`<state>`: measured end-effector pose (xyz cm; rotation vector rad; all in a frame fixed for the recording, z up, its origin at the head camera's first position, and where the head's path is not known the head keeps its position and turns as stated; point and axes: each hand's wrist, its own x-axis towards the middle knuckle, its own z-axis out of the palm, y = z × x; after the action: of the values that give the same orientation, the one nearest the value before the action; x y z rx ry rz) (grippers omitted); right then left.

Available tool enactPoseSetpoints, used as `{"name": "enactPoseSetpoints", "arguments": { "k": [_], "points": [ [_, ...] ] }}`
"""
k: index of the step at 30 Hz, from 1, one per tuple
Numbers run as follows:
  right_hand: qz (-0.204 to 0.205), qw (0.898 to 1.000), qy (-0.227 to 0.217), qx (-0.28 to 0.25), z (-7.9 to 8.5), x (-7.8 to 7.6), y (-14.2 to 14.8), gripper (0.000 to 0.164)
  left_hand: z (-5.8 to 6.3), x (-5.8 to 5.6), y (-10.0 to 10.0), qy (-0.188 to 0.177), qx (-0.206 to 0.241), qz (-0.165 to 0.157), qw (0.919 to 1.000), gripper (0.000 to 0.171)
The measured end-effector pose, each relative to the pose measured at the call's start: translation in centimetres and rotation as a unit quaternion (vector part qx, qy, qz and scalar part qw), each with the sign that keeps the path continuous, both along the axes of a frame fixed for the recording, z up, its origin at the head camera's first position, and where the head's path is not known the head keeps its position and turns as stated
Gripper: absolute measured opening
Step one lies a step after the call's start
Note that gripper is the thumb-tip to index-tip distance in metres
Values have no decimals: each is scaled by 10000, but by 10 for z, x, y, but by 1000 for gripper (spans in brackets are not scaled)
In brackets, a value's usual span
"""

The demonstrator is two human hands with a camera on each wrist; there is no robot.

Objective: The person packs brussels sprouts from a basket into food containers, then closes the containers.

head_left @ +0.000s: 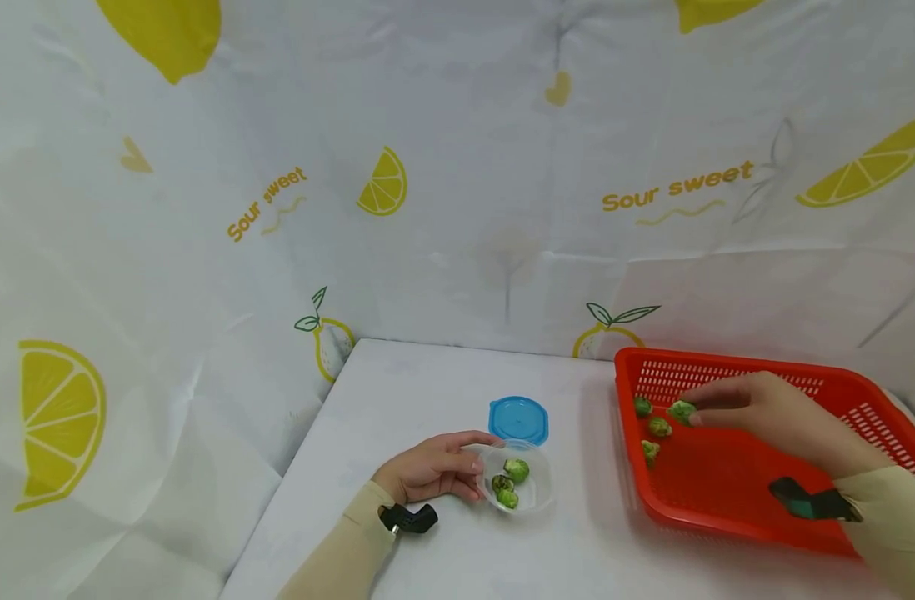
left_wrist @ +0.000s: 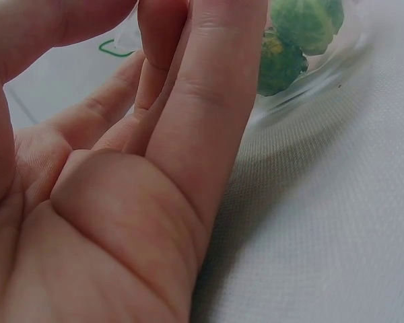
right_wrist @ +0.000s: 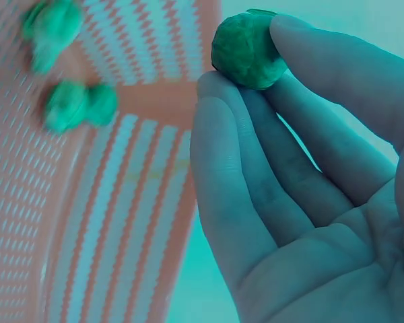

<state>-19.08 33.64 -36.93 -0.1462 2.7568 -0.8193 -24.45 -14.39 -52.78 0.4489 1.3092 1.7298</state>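
Observation:
My right hand [head_left: 783, 421] pinches a Brussels sprout [head_left: 682, 412] between thumb and fingertips over the red basket [head_left: 727, 521]. The right wrist view shows the same sprout [right_wrist: 246, 50] at the fingertips. At the table's middle, my left hand [head_left: 438, 468] holds the left side of a clear round plastic bowl [head_left: 543, 492]. Several sprouts [head_left: 516, 471] lie in this bowl, and two of them [left_wrist: 306, 27] show past the fingers in the left wrist view. More loose sprouts [head_left: 659, 427] lie along the basket's left side.
A blue lid [head_left: 519, 419] lies flat on the white table [head_left: 420, 383] just behind the bowl. The basket takes up the table's right side. A white curtain [head_left: 465, 167] printed with lemons hangs behind and to the left.

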Motion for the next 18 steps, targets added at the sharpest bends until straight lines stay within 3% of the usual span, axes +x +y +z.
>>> {"name": "enactPoseSetpoints", "arguments": {
  "k": [3,12,18],
  "points": [
    [130,9997,192,-79,5,4,-18,39,1,0,0,-47,-21,23,10000,55],
    [346,9964,56,-776,17,7,-76,35,-1,-2,-3,-4,5,54,10000,55],
    [405,9909,-92,-1281,9,9,-113,34,0,-2,-1,74,10,-11,10000,55]
  ]
}}
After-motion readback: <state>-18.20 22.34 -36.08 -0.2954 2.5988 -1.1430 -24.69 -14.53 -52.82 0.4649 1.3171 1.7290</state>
